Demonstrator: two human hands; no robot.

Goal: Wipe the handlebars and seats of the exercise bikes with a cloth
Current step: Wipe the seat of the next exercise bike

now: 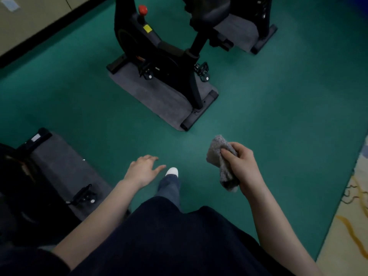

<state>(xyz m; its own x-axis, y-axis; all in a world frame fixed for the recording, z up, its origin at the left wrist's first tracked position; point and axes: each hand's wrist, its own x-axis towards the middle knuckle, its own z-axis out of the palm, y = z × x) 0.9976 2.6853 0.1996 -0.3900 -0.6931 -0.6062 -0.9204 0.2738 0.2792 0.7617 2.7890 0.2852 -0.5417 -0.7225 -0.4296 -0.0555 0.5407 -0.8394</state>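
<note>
Hands: right hand [242,166] clenched round grey cloth [221,162], wad bunched, ends poking out above & below the fist; left hand [142,170] holds nothing, fingers spread & relaxed, palm down.
Cloth: in the air over the floor [278,100], touching no bike.
Foot: white shoe [172,171] fwd btwn the two hands; looks like mid-step.
Left bike [39,176]: just beside left arm, dark; only base, a pedal & its mat show.
Centre bike [159,56]: ahead on grey mat [155,94], red knob [143,9] on frame, seat [209,10] at top edge, partly cut off; handlebars not in view.
Far bike [262,18]: top right, only lower part seen.
Rug [354,216]: patterned, along right edge.
Stage: prob. walking to centre bike; no wiping contact at present.
Risk 1: foot could catch the mat's edge or the bike's base bar, since both jut toward the walking line.
Risk 2: balled cloth gives a small wiping face, so patches of seat may be missed unless it is opened out.
Risk 3: dim light, so missed patches on black parts would be hard to spot.
</note>
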